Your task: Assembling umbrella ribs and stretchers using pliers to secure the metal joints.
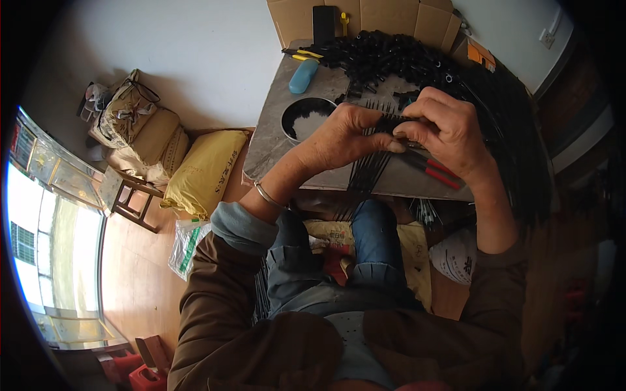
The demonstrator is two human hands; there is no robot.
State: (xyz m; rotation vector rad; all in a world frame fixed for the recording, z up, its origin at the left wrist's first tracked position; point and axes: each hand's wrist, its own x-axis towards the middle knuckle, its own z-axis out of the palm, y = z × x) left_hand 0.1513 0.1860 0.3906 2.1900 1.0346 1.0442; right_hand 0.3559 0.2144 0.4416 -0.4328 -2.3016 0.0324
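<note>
Above the near part of the table [267,153], both hands meet at a small black part [390,122]. My left hand [345,138] pinches it from the left, thumb below and fingers above. My right hand [447,130] grips it from the right with thumb and curled fingers. Its exact shape is partly hidden by my fingertips. Thin black strands [368,173] run under my hands and past the table's front edge; I cannot tell whether they join the held part. A tool with red handles [443,176] lies below my right hand.
A bowl [288,124] with white and black bits stands left of my hands. Behind are a blue case [303,76], yellow-handled pliers [301,55] and a heap of black parts [385,55] against cardboard [404,19]. Long black strands [508,124] hang right; a yellow sack [205,171] leans left.
</note>
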